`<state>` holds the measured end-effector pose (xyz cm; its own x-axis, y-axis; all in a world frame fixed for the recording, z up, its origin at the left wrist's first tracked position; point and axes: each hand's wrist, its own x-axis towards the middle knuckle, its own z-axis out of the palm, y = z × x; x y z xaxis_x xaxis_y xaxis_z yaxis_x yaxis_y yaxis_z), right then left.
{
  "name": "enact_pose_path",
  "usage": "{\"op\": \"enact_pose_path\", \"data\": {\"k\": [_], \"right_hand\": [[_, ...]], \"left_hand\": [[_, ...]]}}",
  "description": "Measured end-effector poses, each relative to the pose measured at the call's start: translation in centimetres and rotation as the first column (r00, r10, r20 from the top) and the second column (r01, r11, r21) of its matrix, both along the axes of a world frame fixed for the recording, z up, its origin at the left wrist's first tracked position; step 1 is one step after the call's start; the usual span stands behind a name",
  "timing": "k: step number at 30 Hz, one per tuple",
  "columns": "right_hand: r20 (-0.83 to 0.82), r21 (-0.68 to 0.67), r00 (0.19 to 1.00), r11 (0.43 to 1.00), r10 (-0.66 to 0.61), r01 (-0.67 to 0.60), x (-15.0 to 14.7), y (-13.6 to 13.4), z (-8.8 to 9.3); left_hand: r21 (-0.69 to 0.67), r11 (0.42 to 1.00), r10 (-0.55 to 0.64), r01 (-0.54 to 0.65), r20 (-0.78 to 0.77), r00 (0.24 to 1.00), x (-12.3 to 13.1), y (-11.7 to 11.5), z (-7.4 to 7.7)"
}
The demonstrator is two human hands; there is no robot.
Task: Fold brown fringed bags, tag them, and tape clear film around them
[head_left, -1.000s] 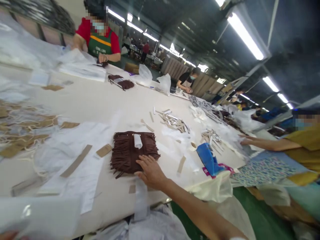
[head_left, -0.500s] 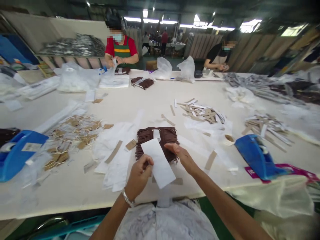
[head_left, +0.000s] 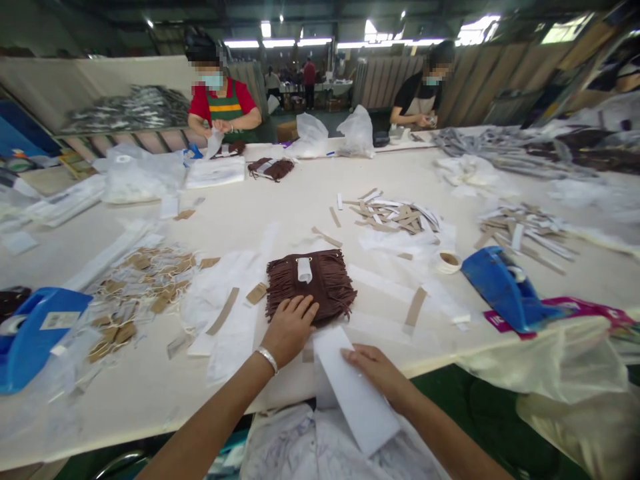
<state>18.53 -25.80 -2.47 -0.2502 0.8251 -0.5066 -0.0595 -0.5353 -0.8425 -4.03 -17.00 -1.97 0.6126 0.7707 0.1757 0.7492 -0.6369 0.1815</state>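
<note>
A dark brown fringed bag (head_left: 327, 283) lies on the table in front of me, with a small white wrapped piece (head_left: 304, 269) at its top middle. My left hand (head_left: 291, 328) rests with spread fingers on the bag's lower left edge. Nearer my body, my right hand (head_left: 375, 373) pinches a white rectangular sheet (head_left: 353, 393) along its right side. The sheet hangs tilted over the table's front edge, below the bag.
Blue tape dispensers (head_left: 505, 290) stand at right and far left (head_left: 43, 333). Tags with strings (head_left: 145, 280) lie left; paper strips (head_left: 395, 215) lie beyond the bag. A tape roll (head_left: 449, 262) sits at right. Two people work across the table (head_left: 240, 227).
The white sheet has moved from over the bag down towards my body, passing from my left hand to my right. My left hand has opened onto the bag. The view has shifted slightly.
</note>
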Motion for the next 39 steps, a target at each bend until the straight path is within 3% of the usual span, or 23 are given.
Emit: {"op": "enact_pose_path", "data": {"k": [3,6,10,14,21,29,34,39], "right_hand": [[-0.104,-0.111,0.988,0.989,-0.114,0.102,-2.6,-0.2,-1.5],[-0.178,-0.180,0.944,0.952,-0.279,0.247,-4.5,0.7,-1.9],[-0.230,-0.281,0.851,0.869,-0.473,0.407,-6.2,1.9,-2.3],[-0.246,-0.273,0.761,0.797,-0.600,0.540,-7.5,3.3,-2.5],[-0.258,-0.209,0.716,0.761,-0.649,0.615,-8.2,5.0,-2.5],[-0.238,-0.174,0.743,0.781,-0.625,0.600,-8.6,5.8,-3.6],[-0.224,-0.169,0.711,0.745,-0.667,0.645,-9.0,5.7,-4.1],[-0.211,-0.174,0.708,0.738,-0.674,0.652,-9.1,6.2,-4.2]], "left_hand": [[-0.023,1.000,0.020,-0.022,-0.077,0.997,-0.6,1.6,-0.7],[-0.094,0.995,-0.045,0.040,-0.050,0.998,-1.5,2.9,-0.6],[-0.141,0.985,-0.101,0.094,-0.041,0.994,-2.7,4.1,-0.5],[-0.165,0.977,-0.143,0.136,-0.031,0.989,-3.4,4.8,-0.6],[-0.161,0.966,-0.204,0.202,0.004,0.979,-3.9,4.6,-1.0],[0.038,0.962,-0.270,0.271,-0.016,0.963,-2.6,2.4,-0.5],[0.073,0.960,-0.272,0.271,0.009,0.962,-1.5,2.0,-2.1],[0.079,0.953,-0.288,0.293,-0.065,0.955,-1.7,2.2,-3.9]]}}
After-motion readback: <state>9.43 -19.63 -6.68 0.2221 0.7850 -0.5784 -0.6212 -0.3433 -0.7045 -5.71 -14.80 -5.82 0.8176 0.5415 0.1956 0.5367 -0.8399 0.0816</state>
